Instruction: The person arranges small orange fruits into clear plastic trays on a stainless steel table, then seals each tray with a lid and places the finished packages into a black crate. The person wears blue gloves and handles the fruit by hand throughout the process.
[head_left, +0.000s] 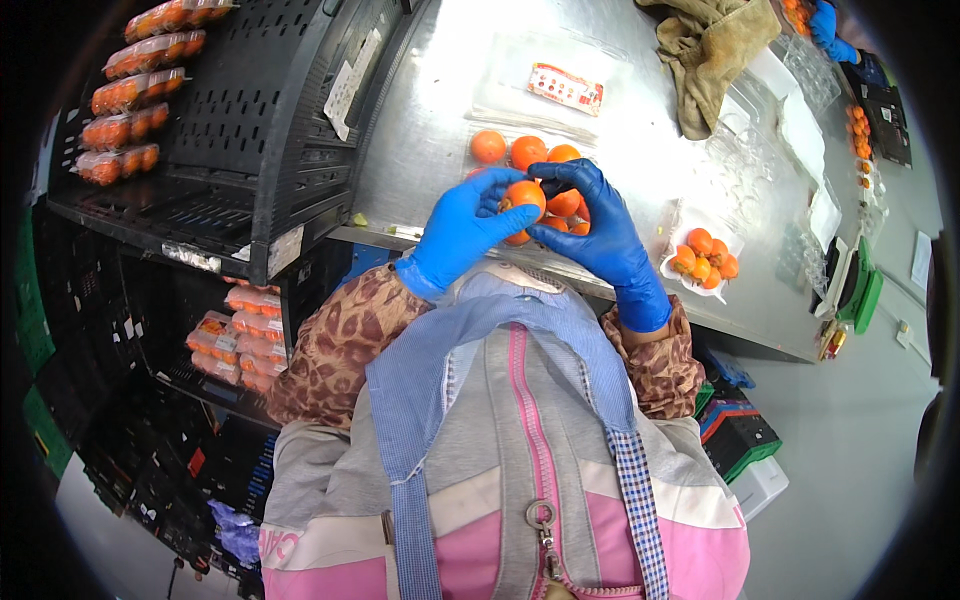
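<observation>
An orange persimmon (524, 198) is in my left hand (469, 225), which wears a blue glove, between thumb and fingers. My right hand (600, 225), in a darker blue glove, curves around its right side with thumb and fingers apart; whether they touch the fruit I cannot tell. Below both hands, several more persimmons (529, 152) sit grouped at the near edge of the steel table (420, 150). The hands partly hide this group and whatever holds it. Just beyond lie clear plastic lids (502, 82) with a printed label card (566, 88) on top.
A black crate (225, 127) with packed persimmons (124, 131) stands left; more packs (240, 337) sit in a lower crate. At right are a white tray of persimmons (703, 259) and a brown cloth (701, 60). Another person's blue-gloved hand (825, 30) appears far right.
</observation>
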